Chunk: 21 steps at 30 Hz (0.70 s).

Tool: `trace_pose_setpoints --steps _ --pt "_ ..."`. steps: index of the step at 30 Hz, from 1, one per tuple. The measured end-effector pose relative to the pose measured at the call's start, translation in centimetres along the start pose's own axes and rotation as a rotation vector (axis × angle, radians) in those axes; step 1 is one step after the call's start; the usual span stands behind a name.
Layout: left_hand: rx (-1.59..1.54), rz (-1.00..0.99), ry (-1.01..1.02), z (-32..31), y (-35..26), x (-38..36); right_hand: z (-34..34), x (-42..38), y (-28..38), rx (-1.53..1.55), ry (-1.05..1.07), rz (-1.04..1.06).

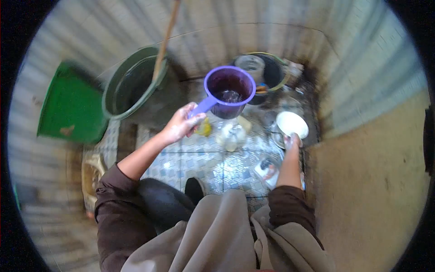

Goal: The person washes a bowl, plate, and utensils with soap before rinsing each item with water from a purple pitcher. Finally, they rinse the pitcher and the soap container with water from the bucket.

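- Left hand (186,122) closed round the handle of a dipper (229,92), holding it out over the tiled floor (199,165), mid-view!
- What a purple it is: bright round rim, darker cup, pale glints down at the bottom.
- Over on the right, the right hand (292,141) grips a bowl (292,125) by its near edge; it's white, round and shallow, tipped to show its inside.
- The count: one dipper, one bowl, two hands, both full.
- Behind: one big grey-green bucket (129,114), one stick (166,41) leaning there, one bright green container (74,104), one black bucket (286,80) with a yellowish rim.
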<state>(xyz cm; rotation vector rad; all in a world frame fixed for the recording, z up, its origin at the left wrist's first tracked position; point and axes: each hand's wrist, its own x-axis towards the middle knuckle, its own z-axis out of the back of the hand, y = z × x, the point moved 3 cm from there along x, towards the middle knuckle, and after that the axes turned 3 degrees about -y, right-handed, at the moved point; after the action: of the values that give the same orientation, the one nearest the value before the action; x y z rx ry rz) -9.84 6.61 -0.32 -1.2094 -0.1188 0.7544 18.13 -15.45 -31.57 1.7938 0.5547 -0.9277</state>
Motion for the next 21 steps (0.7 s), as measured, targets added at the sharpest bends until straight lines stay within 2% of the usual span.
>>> trace_pose_setpoints --steps 1,2,4,5,6,10,12,16,18,20,21 --pt "-0.047 -0.009 -0.069 2.1 -0.9 -1.6 -0.1 -0.5 -0.7 0.029 0.107 0.013" --pt "-0.093 -0.029 -0.135 4.1 -1.5 -3.1 -0.5 -1.7 -0.9 -0.025 0.127 0.03" --pt "-0.168 -0.117 -0.295 7.6 -2.1 -5.5 -1.5 -4.4 -1.3 -0.001 0.072 0.044" --pt "-0.181 -0.125 -0.372 9.3 -1.8 -6.1 -1.7 -4.7 -1.7 -0.044 0.182 0.061" --pt "-0.198 -0.134 -0.441 11.0 -1.3 -6.4 -1.9 -4.8 -1.8 -0.083 0.285 0.083" --pt "-0.133 -0.191 -0.691 15.5 2.6 -3.7 -3.2 -8.6 -3.3 -0.201 0.38 0.061" --pt "-0.185 -0.149 -0.759 16.4 4.5 -2.2 -4.4 -10.2 -4.4 -0.218 0.655 0.024" --pt "-0.116 -0.124 -0.758 17.6 8.0 0.8 -6.1 -14.3 -5.8 -0.213 0.64 -0.033" --pt "-0.195 -0.073 -0.82 17.7 10.0 1.5 -6.3 -16.3 -5.7 -0.277 0.697 -0.013" --pt "-0.16 0.011 -0.798 17.3 10.3 1.3 -6.2 -16.7 -5.7 -0.313 0.717 0.009" --pt "-0.343 -0.014 -0.785 16.7 10.8 1.3 -6.1 -17.5 -5.4 -0.283 0.702 0.024"
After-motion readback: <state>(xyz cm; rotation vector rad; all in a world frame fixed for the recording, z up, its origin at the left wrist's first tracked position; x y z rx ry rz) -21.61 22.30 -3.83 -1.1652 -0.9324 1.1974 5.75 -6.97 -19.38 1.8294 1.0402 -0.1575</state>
